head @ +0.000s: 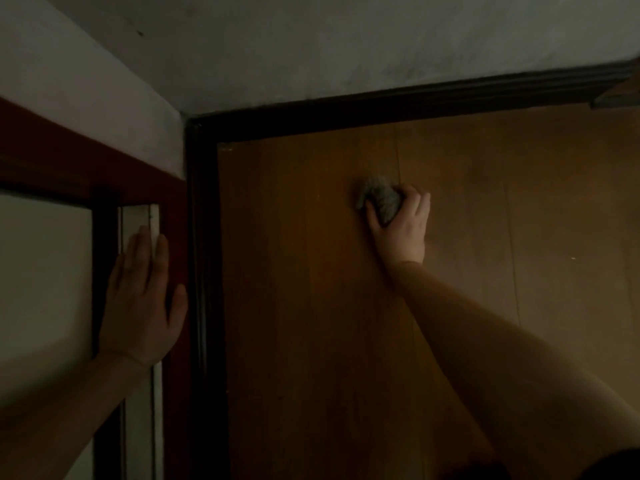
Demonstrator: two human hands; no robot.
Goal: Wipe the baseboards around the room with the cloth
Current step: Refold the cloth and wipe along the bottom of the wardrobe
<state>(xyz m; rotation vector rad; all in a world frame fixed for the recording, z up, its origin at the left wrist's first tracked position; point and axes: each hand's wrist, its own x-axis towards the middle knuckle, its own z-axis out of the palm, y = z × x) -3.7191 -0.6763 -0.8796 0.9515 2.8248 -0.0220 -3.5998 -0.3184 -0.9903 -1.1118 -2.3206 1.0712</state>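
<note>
Dim frame, looking down into a room corner. R hand (398, 226) clamped on a balled-up grey cloth (379, 199), pressing it on the wood floor (311, 306), well short of the dark baseboard (381, 105) along the far wall; cloth not touching the baseboard. 2nd baseboard run (202, 271) goes down the left side of the floor, meets the first at the corner. L hand (142, 299) open, fingers apart and flat against a white strip (156, 410) of a frame w/ reddish-brown trim (52, 150). No containers in view. Hard to make out: cloth texture, baseboard surface (too dark), whether the pale panel (41, 289) at left is a door or sth else. Both forearms cut off at bottom edge; dark shape bottom right unclear
</note>
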